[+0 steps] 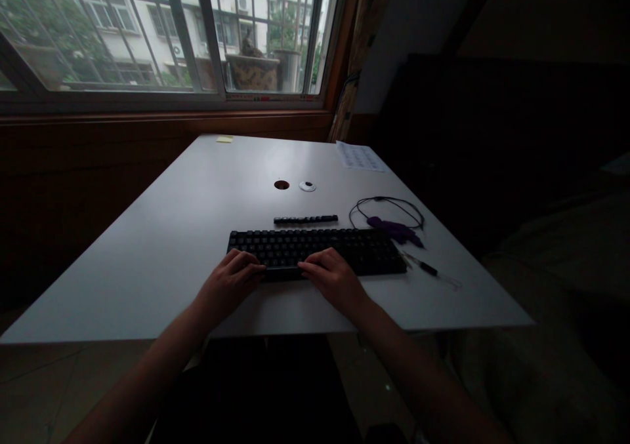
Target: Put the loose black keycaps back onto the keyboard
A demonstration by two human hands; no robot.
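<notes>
A black keyboard (367, 254) lies on the white table (147, 247). My left hand (233, 275) rests at its front edge, fingers bent and pressed together at the left end of the space bar (283, 269). On the right end of that bar, my right hand (331, 275) has its thumb and fingertips drawn together in a pinch. The undersides of the fingers are hidden. Just behind the keyboard sits a row of loose black keycaps (305, 220).
Right of the keyboard lie a keycap puller with a dark handle and wire loops (428, 269), a purple cloth (394, 229) and a coiled black cable (388, 200). Farther back are a cable hole (281, 185), its white cover (308, 186), printed paper (361, 156) and a yellow note (224, 140).
</notes>
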